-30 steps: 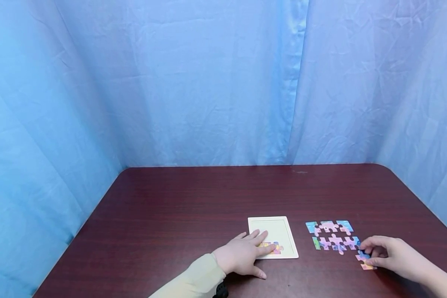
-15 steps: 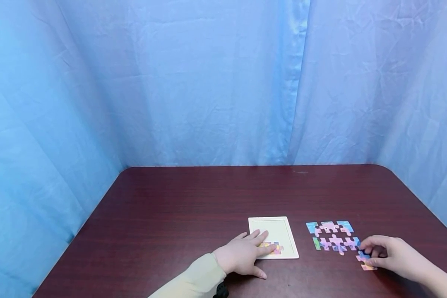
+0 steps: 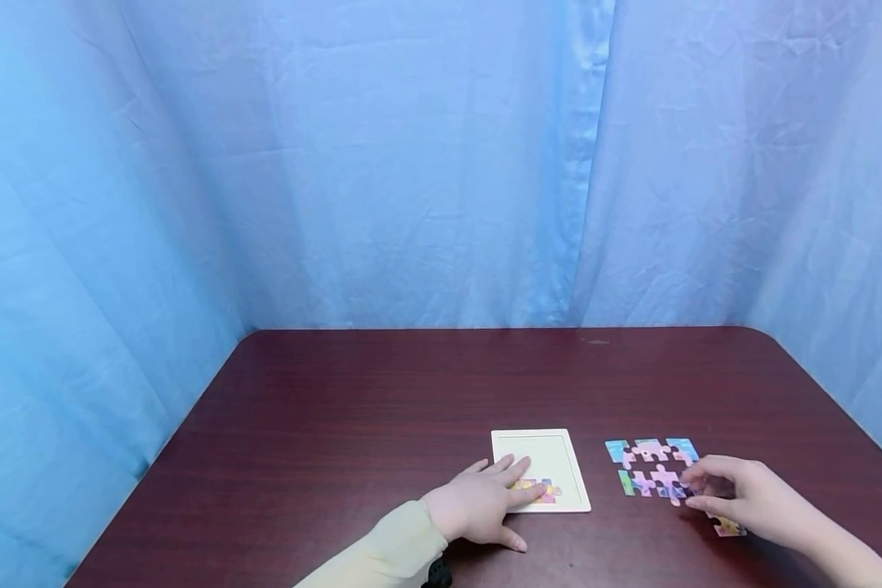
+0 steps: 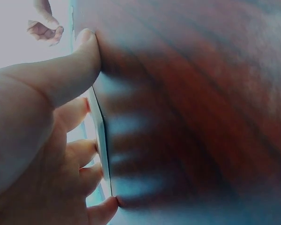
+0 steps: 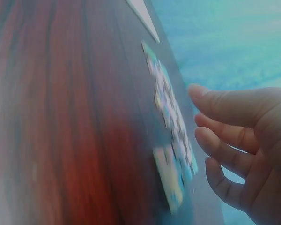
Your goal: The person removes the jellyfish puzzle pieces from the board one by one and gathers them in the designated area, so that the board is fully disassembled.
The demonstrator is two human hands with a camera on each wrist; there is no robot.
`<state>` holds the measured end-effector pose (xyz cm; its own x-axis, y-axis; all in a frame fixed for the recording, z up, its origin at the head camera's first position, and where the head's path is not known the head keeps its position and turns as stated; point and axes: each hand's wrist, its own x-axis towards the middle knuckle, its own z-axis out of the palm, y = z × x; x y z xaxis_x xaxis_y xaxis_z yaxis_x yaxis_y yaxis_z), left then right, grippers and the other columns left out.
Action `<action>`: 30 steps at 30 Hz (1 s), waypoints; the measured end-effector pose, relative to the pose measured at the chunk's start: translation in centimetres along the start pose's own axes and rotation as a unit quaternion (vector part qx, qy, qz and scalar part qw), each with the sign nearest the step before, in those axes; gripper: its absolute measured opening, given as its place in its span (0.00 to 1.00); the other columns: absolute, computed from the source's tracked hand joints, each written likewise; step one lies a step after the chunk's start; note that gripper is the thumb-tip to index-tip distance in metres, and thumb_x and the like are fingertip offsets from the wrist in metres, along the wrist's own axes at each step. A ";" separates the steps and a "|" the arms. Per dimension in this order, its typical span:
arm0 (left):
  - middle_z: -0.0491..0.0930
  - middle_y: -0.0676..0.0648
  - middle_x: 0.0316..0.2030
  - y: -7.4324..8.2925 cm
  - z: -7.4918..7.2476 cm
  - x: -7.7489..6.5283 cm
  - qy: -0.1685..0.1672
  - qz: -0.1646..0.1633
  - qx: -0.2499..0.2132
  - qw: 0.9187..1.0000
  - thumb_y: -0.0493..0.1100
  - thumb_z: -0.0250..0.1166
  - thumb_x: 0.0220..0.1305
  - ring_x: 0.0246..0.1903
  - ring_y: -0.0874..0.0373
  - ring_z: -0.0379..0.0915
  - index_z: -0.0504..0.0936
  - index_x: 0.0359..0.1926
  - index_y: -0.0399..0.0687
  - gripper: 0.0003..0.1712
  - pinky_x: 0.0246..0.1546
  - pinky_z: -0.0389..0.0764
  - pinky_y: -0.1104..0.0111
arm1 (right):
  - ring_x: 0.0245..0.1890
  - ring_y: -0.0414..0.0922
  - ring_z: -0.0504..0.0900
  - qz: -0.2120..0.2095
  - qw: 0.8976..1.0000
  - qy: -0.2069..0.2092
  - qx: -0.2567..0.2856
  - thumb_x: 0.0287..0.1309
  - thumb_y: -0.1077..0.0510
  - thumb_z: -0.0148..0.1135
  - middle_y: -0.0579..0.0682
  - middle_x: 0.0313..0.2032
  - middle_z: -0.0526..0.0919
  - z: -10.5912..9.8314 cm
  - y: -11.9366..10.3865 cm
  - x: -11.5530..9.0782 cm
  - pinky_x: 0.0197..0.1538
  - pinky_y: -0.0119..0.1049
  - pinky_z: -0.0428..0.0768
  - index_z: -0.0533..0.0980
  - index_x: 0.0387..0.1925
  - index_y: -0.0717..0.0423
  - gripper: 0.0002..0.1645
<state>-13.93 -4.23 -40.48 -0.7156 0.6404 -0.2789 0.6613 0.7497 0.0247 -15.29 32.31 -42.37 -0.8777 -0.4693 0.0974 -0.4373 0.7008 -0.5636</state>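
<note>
My left hand [image 3: 476,502] lies with fingers spread on a cream puzzle tray [image 3: 546,452]. Under and beside its fingertips, yellow and pink jigsaw pieces [image 3: 548,492] fill part of the tray's near side. To the right, my right hand [image 3: 746,494] hovers over the right end of a group of jigsaw pieces [image 3: 651,451], hiding some of them. The right wrist view shows thumb and fingers [image 5: 225,145] loosely bent and apart, nothing between them. A yellow-orange piece [image 3: 729,529] lies below that hand, partly covered.
The dark red wooden table [image 3: 353,408] carries the tray and pieces. Blue curtains [image 3: 412,163] surround its back and sides. A yellowish sleeve [image 3: 389,543] and a black band [image 3: 438,572] are on the left wrist.
My right hand has moved left from the blue and yellow edge pieces to the right end of the pink pieces, its fingers parting. The left hand stays in place.
</note>
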 end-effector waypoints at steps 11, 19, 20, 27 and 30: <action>0.47 0.54 0.74 -0.2 -0.1 -0.4 -0.016 0.007 0.012 1.000 0.69 0.55 0.59 0.73 0.59 0.43 0.52 0.72 0.73 0.42 0.68 0.54 0.62 | 0.26 0.28 0.72 -0.126 0.991 0.047 0.024 0.46 0.62 0.71 0.31 0.26 0.76 3.3 -3.2 3.6 0.28 0.26 0.70 0.78 0.30 0.46 0.11; 0.48 0.54 0.74 -0.6 0.1 -0.3 -0.004 0.018 0.002 1.000 0.68 0.56 0.59 0.73 0.58 0.44 0.53 0.72 0.72 0.42 0.67 0.56 0.60 | 0.27 0.27 0.72 -0.127 0.991 0.029 0.039 0.50 0.59 0.69 0.30 0.26 0.76 4.7 -5.3 5.8 0.29 0.27 0.72 0.79 0.31 0.45 0.07; 0.48 0.54 0.74 -0.6 0.1 -0.4 -0.003 0.019 0.001 1.000 0.68 0.56 0.59 0.73 0.58 0.44 0.54 0.72 0.72 0.42 0.67 0.56 0.60 | 0.27 0.27 0.72 -0.123 0.991 0.022 0.045 0.51 0.58 0.69 0.30 0.26 0.76 4.9 -5.5 6.0 0.29 0.27 0.72 0.79 0.31 0.45 0.06; 0.49 0.54 0.73 -0.8 0.1 -0.4 -0.001 0.022 -0.013 1.000 0.68 0.59 0.58 0.73 0.58 0.44 0.54 0.71 0.72 0.42 0.67 0.57 0.59 | 0.27 0.27 0.71 -0.115 0.991 -0.023 0.066 0.52 0.59 0.68 0.34 0.26 0.77 6.1 -6.7 7.5 0.30 0.27 0.73 0.79 0.33 0.50 0.05; 0.51 0.53 0.73 -0.8 0.1 -0.3 0.008 0.029 -0.014 0.999 0.67 0.59 0.59 0.72 0.57 0.46 0.57 0.71 0.71 0.40 0.66 0.58 0.58 | 0.26 0.27 0.70 -0.102 0.992 -0.035 0.063 0.53 0.58 0.67 0.33 0.25 0.76 6.6 -7.1 7.9 0.29 0.27 0.72 0.79 0.32 0.50 0.05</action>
<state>-14.22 -5.08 -40.48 -0.6798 0.6852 -0.2615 0.6954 0.7155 0.0672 -17.87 20.11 -42.99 -0.7556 -0.6340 0.1648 -0.5725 0.5169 -0.6365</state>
